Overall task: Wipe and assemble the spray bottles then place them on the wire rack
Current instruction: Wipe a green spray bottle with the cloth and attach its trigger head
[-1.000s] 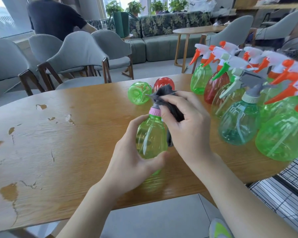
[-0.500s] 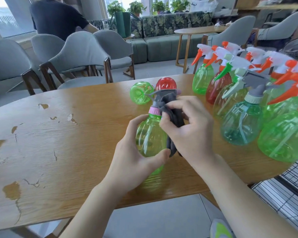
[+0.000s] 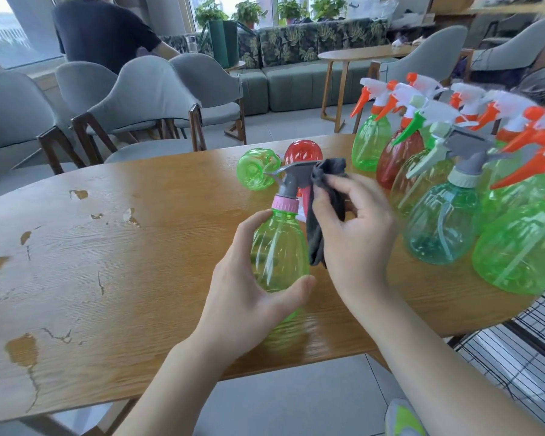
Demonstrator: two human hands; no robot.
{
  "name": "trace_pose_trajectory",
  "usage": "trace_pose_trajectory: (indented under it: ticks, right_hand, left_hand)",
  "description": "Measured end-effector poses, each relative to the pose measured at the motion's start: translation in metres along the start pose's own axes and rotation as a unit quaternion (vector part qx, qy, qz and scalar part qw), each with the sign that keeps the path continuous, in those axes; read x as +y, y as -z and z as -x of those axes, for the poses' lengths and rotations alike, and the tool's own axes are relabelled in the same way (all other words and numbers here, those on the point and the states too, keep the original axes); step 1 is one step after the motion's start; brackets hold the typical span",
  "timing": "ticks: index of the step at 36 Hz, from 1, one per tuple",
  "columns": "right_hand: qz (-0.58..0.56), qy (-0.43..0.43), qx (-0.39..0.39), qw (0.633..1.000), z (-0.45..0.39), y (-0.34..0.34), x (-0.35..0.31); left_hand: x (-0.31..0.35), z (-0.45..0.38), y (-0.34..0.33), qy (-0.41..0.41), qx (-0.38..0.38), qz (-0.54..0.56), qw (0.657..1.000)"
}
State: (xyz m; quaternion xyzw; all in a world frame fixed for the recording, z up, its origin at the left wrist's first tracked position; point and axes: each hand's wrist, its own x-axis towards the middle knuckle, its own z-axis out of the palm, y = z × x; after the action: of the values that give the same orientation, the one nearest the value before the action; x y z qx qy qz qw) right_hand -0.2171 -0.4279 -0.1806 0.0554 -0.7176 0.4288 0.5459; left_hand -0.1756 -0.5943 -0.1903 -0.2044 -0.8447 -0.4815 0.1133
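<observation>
Left hand (image 3: 249,297) has its fingers wrapped round one green spray bottle (image 3: 279,256), upright just above the worktop (image 3: 107,278); right hand (image 3: 356,234) pinches one dark grey cloth (image 3: 324,196) against the bottle's grey trigger head (image 3: 291,176). Two headless bottles lie behind: one green (image 3: 255,168), one red (image 3: 302,151). Assembled bottles cluster at right (image 3: 441,228), overlapping; exact count unclear.

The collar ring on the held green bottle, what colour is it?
Pink collar ring, clearest in the head view.
</observation>
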Motion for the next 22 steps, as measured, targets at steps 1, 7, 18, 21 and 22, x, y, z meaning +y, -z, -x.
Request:
trace_pose_trajectory:
  ticks: [1, 7, 18, 21, 22]
  right_hand:
    - [0.007, 0.011, -0.008, 1.0, 0.003, 0.0, 0.001]
    - [0.044, 0.056, -0.042, 0.997, 0.01, 0.001, 0.005]
    - [0.085, 0.119, -0.126, 0.981, 0.012, 0.004, 0.015]
    - [0.11, 0.107, -0.181, 0.972, 0.016, 0.005, 0.021]
    - [0.109, 0.084, -0.188, 0.972, 0.016, 0.006, 0.021]
  left_hand:
    - [0.0, 0.0, 0.0, 0.006, 0.004, 0.004, 1.0]
    - [0.001, 0.0, -0.001, 0.023, 0.013, 0.019, 0.999]
    - [-0.003, 0.0, 0.002, 0.051, 0.025, 0.066, 0.996]
    - [-0.01, -0.002, 0.008, 0.068, 0.035, 0.095, 0.993]
    - [-0.011, -0.003, 0.011, 0.072, 0.034, 0.1, 0.992]
